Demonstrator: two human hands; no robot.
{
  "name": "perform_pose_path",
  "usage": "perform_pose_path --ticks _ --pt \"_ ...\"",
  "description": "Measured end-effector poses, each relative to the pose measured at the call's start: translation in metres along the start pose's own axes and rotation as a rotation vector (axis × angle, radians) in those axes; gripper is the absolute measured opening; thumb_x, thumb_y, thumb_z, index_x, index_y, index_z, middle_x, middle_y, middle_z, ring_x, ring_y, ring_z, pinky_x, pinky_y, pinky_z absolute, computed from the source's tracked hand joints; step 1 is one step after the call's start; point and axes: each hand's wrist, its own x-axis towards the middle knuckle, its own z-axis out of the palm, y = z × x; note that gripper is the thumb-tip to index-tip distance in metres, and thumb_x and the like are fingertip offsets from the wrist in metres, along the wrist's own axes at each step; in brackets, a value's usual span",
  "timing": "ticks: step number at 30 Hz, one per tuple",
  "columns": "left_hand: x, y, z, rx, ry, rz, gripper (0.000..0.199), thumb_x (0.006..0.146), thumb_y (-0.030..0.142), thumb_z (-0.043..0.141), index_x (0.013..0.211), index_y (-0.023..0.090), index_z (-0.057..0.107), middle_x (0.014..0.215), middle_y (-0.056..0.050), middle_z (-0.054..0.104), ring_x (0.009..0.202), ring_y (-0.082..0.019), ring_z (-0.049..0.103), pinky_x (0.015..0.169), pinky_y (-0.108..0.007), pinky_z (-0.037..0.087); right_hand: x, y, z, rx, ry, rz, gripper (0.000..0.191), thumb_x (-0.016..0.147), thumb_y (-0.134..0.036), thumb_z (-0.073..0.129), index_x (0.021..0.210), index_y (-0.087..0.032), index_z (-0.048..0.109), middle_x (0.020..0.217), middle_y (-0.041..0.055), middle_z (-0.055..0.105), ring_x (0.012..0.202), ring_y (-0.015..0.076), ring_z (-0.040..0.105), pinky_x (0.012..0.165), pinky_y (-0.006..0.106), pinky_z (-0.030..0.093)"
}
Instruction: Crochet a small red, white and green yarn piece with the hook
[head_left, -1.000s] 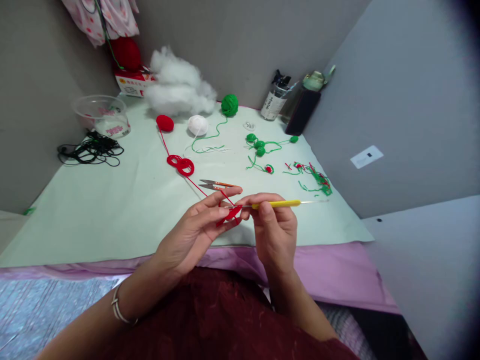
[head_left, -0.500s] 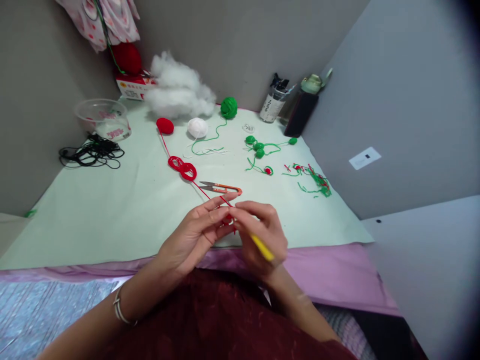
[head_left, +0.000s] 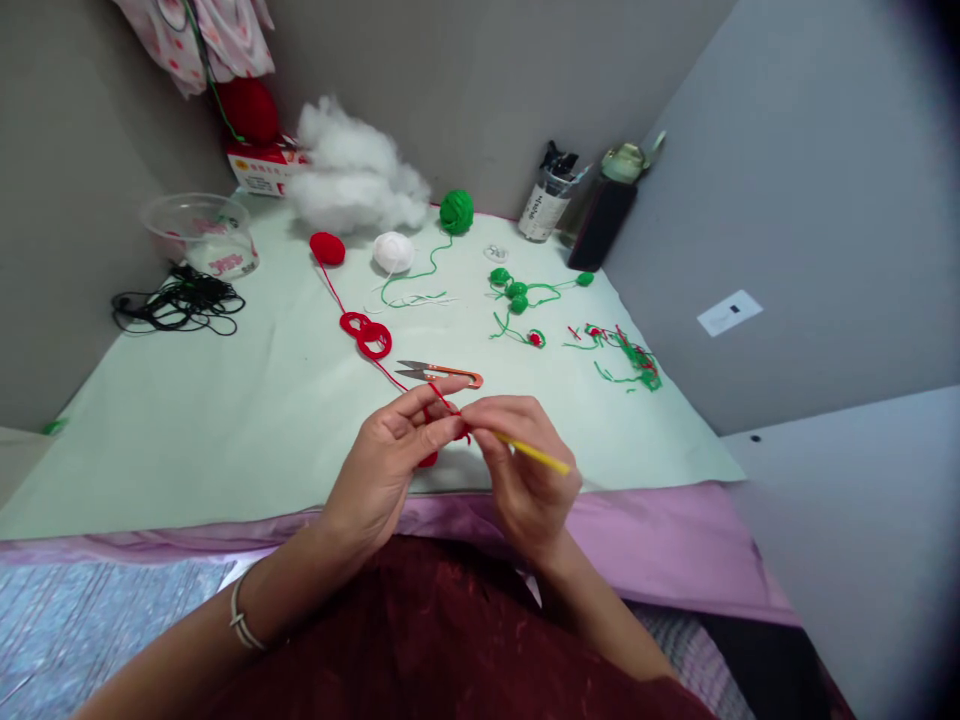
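Observation:
My left hand pinches a small piece of red crochet work, with red yarn stretched over its raised index finger. My right hand is closed round a crochet hook with a yellow handle; the hook's tip meets the red work at the left fingertips and is partly hidden. From the left hand the yarn runs back through loose red loops to a red yarn ball. Just beyond my fingers lie orange-handled thread snips, blades pointing left.
White stuffing, a white yarn ball and a green yarn ball stand at the back. Green crocheted pieces and yarn scraps lie right. Black cord and a clear tub are left.
The crochet hook has tilted flatter, its yellow handle now pointing more to the right. The red work has turned in my left fingers and shows more below them.

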Motion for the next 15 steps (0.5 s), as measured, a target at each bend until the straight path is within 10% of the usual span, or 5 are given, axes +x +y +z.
perform_pose_path --ticks 4,15 --pt "0.005 0.0 -0.003 -0.187 -0.05 -0.113 0.031 0.079 0.027 0.092 0.109 0.02 0.085 0.089 -0.002 0.078 0.081 -0.011 0.068 0.08 -0.021 0.054 -0.005 0.002 -0.003 -0.176 -0.006 -0.17 0.039 0.096 -0.008 0.067 0.128 -0.029 0.075 0.113 0.0076 0.076 0.097 0.0207 0.075 0.08 0.035 0.064" --pt "0.002 0.003 -0.004 -0.038 0.028 -0.007 0.037 0.082 0.025 0.089 0.118 0.024 0.082 0.082 0.001 0.071 0.07 -0.008 0.06 0.065 -0.018 0.047 0.009 0.001 -0.007 0.443 0.136 0.338 0.016 0.102 -0.023 0.062 0.1 -0.026 0.078 0.091 0.0015 0.073 0.07 0.0129 0.066 0.066 0.031 0.057"
